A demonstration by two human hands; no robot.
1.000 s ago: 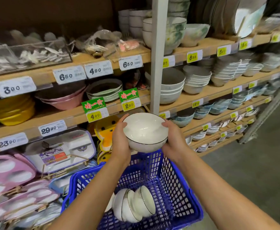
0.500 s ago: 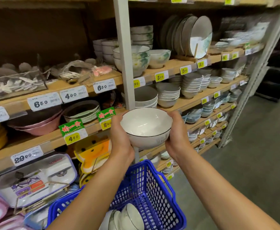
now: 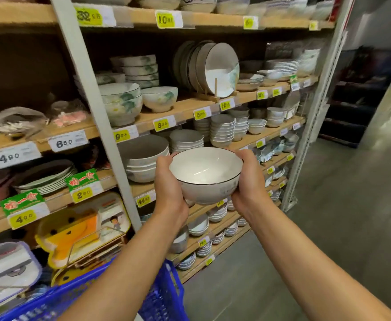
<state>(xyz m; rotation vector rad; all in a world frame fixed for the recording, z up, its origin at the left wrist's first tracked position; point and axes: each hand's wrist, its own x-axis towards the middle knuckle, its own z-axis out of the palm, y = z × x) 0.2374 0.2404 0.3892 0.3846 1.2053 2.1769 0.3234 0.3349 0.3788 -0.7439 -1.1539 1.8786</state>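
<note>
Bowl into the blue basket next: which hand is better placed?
Probably left. The left hand grips the bowl and its forearm passes above the blue basket; the right hand holds the far side, over floor.

I log, between left hand (image 3: 169, 181) and right hand (image 3: 247, 181): bowl (image 3: 205, 170), glazed ceramic, glossy white inside.
Behind the hands: shelf boards (image 3: 185, 108), pale wood, matt, with yellow paper price tags (image 3: 162, 124).
Left of the left hand: upright post (image 3: 90, 98), smooth grey-painted metal.
Below the hands: basket (image 3: 164, 295), blue plastic mesh.
Right of the right hand: floor (image 3: 340, 228), matt grey.
</note>
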